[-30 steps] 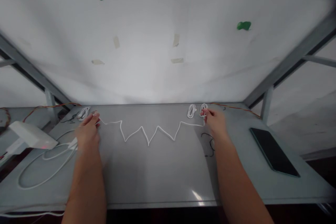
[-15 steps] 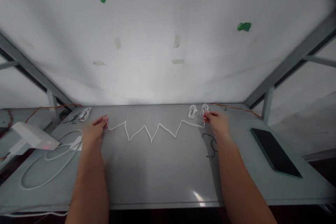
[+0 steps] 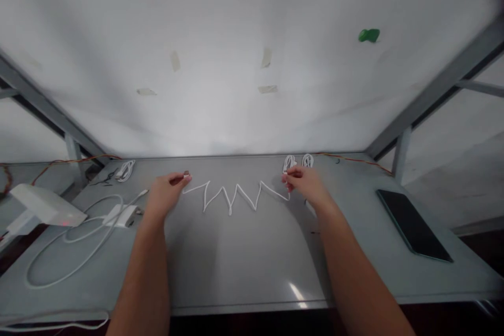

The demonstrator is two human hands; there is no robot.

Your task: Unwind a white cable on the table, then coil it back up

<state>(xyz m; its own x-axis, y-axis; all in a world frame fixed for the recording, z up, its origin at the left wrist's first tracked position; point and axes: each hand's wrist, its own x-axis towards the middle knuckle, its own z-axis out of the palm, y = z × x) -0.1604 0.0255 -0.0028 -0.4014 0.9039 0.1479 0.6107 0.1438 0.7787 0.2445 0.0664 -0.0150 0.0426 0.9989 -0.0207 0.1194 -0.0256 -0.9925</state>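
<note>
A thin white cable lies in tight zigzags across the grey table. My left hand pinches its left end, where a small plug shows at the fingertips. My right hand pinches its right end. Both hands hover just above the tabletop, roughly 300 pixels apart. Two coiled white cables lie just behind my right hand at the table's back edge.
A dark phone lies flat at the right. At the left sit a white charger brick with a looping cord, a white box and another coiled cable. A white wall backs the table; metal struts rise at both sides.
Both hands have moved toward each other with the cable ends. The zigzag has bunched tighter and narrower than a second ago.
</note>
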